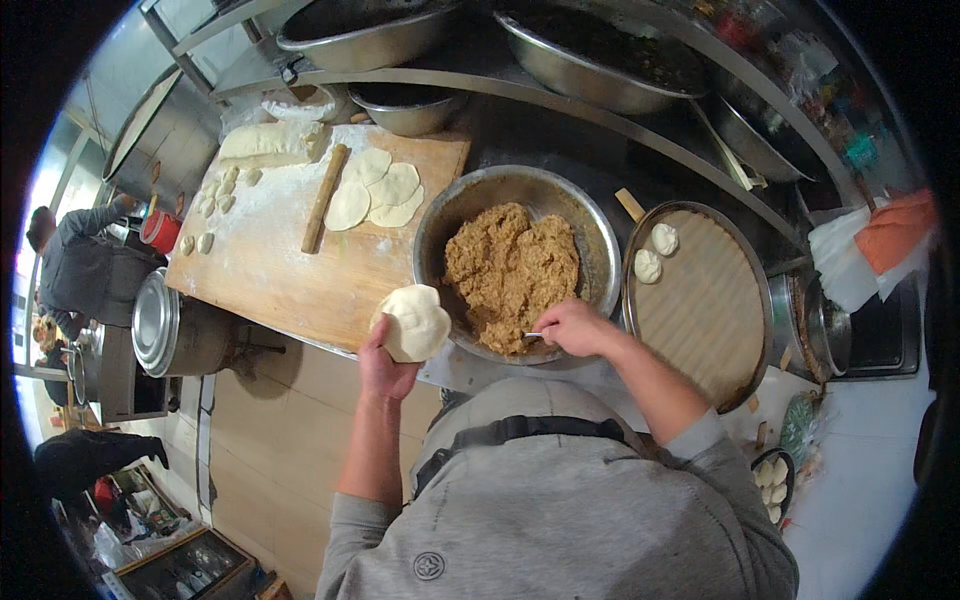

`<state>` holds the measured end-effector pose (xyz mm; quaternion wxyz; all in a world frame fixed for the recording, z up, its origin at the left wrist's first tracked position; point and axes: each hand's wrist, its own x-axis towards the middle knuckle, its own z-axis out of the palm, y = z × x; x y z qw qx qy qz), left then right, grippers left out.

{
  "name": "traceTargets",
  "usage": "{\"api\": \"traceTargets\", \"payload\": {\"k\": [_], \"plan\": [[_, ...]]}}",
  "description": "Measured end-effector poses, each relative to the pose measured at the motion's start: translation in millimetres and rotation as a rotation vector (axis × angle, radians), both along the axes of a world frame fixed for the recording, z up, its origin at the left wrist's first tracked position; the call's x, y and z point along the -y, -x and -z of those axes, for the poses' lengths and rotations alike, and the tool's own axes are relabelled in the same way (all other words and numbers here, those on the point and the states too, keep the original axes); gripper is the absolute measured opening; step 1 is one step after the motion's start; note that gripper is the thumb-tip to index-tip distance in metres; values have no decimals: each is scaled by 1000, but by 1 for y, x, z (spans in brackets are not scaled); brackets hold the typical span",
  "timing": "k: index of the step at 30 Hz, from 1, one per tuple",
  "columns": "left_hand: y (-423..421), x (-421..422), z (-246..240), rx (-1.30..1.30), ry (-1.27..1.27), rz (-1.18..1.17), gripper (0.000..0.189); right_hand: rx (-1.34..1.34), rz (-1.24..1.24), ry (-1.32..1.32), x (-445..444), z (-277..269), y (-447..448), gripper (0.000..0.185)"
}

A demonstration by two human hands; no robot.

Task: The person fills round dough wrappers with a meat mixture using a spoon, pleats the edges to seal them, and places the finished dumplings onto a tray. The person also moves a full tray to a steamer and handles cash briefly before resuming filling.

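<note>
My left hand point(386, 367) holds a round dough wrapper point(415, 324) over the front edge of the wooden board. In my right hand point(577, 327) is a thin metal utensil point(532, 334), its tip at the minced filling point(510, 277) in a large steel bowl point(611, 259). Left of the bowl, several flat dough rounds point(349, 205) overlap beside a wooden rolling pin point(325, 199). Small dough pieces point(225, 203) and a thick dough roll point(262, 145) lie farther left on the floured board point(277, 277). Two pleated buns point(664, 239) sit on a round lined tray point(705, 315) at right.
Steel basins point(592, 67) stand on a metal shelf point(525, 90) above the work surface. A lidded metal pot point(157, 322) is beyond the board's left end. Another person point(97, 262) is at the far left. Plastic bags point(847, 255) hang at right.
</note>
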<state>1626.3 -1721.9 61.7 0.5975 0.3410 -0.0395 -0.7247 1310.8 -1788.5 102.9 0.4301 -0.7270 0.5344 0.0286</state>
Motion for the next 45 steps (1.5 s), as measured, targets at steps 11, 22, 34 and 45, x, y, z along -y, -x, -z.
{"api": "traceTargets", "payload": {"k": [11, 22, 34, 45], "plan": [[95, 90, -29, -356, 157, 270, 65, 351, 378, 532, -5, -42, -16, 21], [102, 81, -24, -317, 86, 262, 62, 376, 262, 689, -11, -27, -10, 18], [14, 25, 6, -140, 70, 2, 56, -564, -80, 281, 5, -37, 55, 21], [-2, -7, 9, -94, 33, -5, 58, -120, -129, 128, -37, -1, -7, 26]]}}
